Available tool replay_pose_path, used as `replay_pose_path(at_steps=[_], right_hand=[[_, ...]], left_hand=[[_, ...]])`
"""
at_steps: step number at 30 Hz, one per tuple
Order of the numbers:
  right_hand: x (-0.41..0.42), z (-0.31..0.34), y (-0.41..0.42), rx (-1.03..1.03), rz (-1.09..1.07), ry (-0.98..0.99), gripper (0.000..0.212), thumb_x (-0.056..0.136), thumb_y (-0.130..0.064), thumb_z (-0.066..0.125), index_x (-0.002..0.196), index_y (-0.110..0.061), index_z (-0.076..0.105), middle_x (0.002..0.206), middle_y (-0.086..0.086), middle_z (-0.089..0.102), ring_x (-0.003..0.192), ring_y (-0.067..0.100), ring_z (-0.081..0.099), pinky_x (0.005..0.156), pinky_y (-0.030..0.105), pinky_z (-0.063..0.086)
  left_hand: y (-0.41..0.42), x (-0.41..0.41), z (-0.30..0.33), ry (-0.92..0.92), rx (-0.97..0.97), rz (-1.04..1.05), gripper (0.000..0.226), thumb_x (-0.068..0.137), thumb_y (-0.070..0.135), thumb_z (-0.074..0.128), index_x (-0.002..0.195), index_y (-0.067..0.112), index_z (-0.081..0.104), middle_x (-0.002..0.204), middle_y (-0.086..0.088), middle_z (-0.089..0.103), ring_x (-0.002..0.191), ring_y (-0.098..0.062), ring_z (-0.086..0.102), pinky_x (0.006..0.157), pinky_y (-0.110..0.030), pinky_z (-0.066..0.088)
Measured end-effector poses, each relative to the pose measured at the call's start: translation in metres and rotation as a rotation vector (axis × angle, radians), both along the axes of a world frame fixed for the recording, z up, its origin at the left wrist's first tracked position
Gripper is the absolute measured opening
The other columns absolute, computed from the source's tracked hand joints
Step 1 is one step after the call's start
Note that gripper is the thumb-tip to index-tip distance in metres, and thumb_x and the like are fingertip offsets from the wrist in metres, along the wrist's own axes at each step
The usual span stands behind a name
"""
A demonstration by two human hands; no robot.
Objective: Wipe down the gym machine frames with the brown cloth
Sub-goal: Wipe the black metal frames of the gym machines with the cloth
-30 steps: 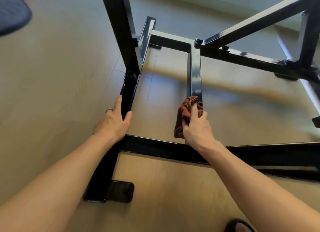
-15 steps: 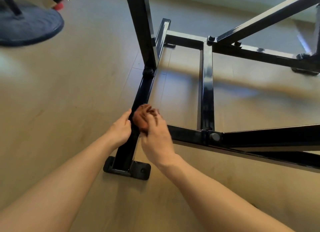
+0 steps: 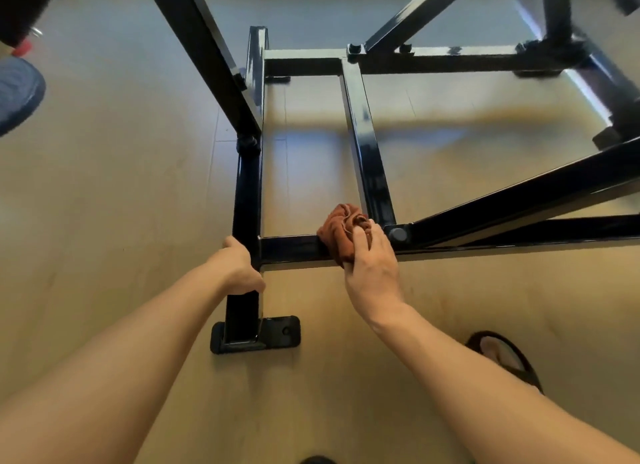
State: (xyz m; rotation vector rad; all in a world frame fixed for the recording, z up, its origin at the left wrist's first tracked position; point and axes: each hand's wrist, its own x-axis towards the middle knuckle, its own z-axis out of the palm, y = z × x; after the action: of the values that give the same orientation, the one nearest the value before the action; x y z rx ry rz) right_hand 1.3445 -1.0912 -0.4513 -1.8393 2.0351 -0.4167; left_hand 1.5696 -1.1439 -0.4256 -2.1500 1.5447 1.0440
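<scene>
Pale wood floor [image 3: 121,204] spreads under the black gym machine frame [image 3: 367,152] I'm looking down on. My right hand [image 3: 372,266] grips the bunched brown cloth [image 3: 337,229], pressing it on the near crossbar [image 3: 291,249] beside the centre joint. My left hand [image 3: 239,269] curls around the corner post, near the cloth.

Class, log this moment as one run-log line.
left hand grips frame | right hand presses cloth on near bar | wiping underway
</scene>
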Motion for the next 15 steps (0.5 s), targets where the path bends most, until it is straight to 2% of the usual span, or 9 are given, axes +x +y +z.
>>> replay_pose_path(at_steps=[3, 6, 8, 10, 13, 15], right_hand=[[0.040, 0.001, 0.014, 0.057, 0.051, -0.072, 0.059, 0.105, -0.031, 0.051, 0.159, -0.020, 0.029, 0.169, 0.011, 0.018, 0.158, 0.033, 0.005, 0.129, 0.045, 0.009], [0.070, -0.001, 0.020, 0.037, 0.251, 0.008, 0.057, 0.106, -0.034, 0.050, 0.159, -0.024, 0.028, 0.171, 0.008, 0.015, 0.159, 0.030, 0.002, 0.129, 0.043, 0.006], [0.067, 0.001, 0.013, -0.003, 0.351, 0.100, 0.056, 0.106, -0.033, 0.051, 0.157, -0.023, 0.031, 0.169, 0.011, 0.020, 0.158, 0.033, 0.008, 0.129, 0.046, 0.009], [0.047, 0.005, 0.009, -0.004, 0.353, 0.167, 0.055, 0.105, -0.032, 0.054, 0.155, -0.023, 0.034, 0.167, 0.012, 0.027, 0.156, 0.036, 0.015, 0.129, 0.048, 0.015], [0.007, 0.018, 0.013, 0.067, 0.214, 0.130, 0.056, 0.102, -0.032, 0.059, 0.153, -0.024, 0.037, 0.157, 0.009, 0.039, 0.143, 0.033, 0.039, 0.119, 0.043, 0.038], [-0.013, 0.030, 0.016, 0.133, 0.163, 0.034, 0.054, 0.100, -0.031, 0.064, 0.150, -0.024, 0.043, 0.146, 0.007, 0.049, 0.129, 0.027, 0.050, 0.110, 0.041, 0.048]], left_hand=[[-0.004, -0.003, -0.003, -0.013, 0.030, 0.027, 0.109, 0.084, 0.019, 0.081, 0.154, 0.004, -0.001, 0.147, -0.021, 0.037, 0.130, -0.037, 0.050, 0.097, -0.036, 0.051], [-0.004, -0.001, -0.003, -0.006, 0.027, 0.031, 0.111, 0.084, 0.020, 0.080, 0.155, 0.004, -0.004, 0.149, -0.023, 0.035, 0.133, -0.038, 0.047, 0.101, -0.039, 0.049], [-0.002, 0.000, -0.005, -0.030, 0.007, 0.017, 0.111, 0.087, 0.019, 0.078, 0.155, 0.001, -0.007, 0.151, -0.024, 0.034, 0.136, -0.039, 0.044, 0.104, -0.039, 0.046], [0.000, -0.002, -0.006, -0.041, 0.005, 0.014, 0.108, 0.087, 0.020, 0.077, 0.155, -0.002, -0.004, 0.152, -0.024, 0.034, 0.137, -0.039, 0.043, 0.106, -0.039, 0.046], [0.006, -0.010, 0.000, -0.107, 0.007, -0.031, 0.094, 0.091, 0.026, 0.074, 0.153, -0.005, 0.010, 0.144, -0.023, 0.042, 0.129, -0.034, 0.052, 0.101, -0.033, 0.050], [0.015, -0.020, 0.014, -0.225, 0.019, -0.176, 0.075, 0.097, 0.034, 0.065, 0.149, -0.005, 0.026, 0.135, -0.019, 0.051, 0.120, -0.028, 0.059, 0.099, -0.029, 0.052]])
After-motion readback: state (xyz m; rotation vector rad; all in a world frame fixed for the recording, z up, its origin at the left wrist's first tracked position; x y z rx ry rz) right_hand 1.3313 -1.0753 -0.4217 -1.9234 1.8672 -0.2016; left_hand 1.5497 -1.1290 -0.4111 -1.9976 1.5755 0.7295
